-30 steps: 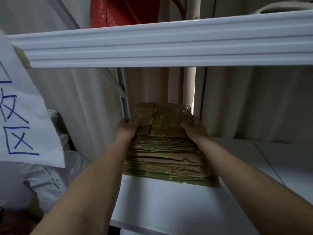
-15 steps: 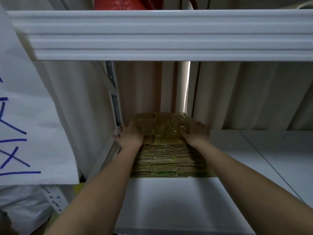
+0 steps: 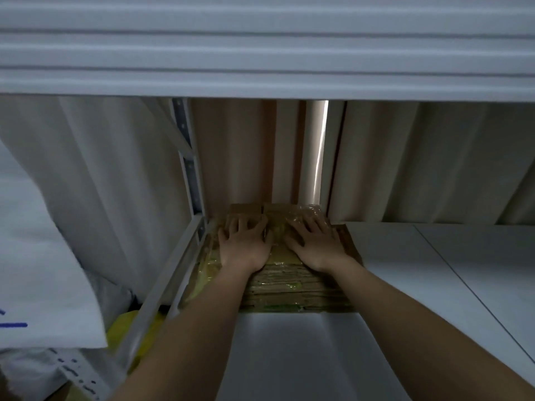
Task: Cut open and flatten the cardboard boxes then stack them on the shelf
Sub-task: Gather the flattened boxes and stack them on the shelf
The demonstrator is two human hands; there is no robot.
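Head view, contents listed left to right. White paper sheet (image 3: 43,270) with blue pen marks, hanging at the left edge. Yellow bag (image 3: 127,325), low down beside the shelf frame. Upright shelf post (image 3: 189,169), grey, with holes. Stack of flattened cardboard boxes (image 3: 289,287), brown with shiny tape, lying in the back left corner of the shelf (image 3: 434,285), against the post and the curtain (image 3: 434,160) behind. Left hand (image 3: 241,246): palm down on the left half of the top sheet, fingers straight and spread, holding nothing. Right hand (image 3: 317,246): likewise flat on the right half, fingers spread, grip apart.

Change noted: a second ago both hands clasped the stack by its far sides, with the stack further forward on the shelf; it now sits pushed back into the corner, and the hands have shifted on top to press. Judgement: this bundle is placed and is being squashed flat, so the stacking step looks all but done for these boxes.
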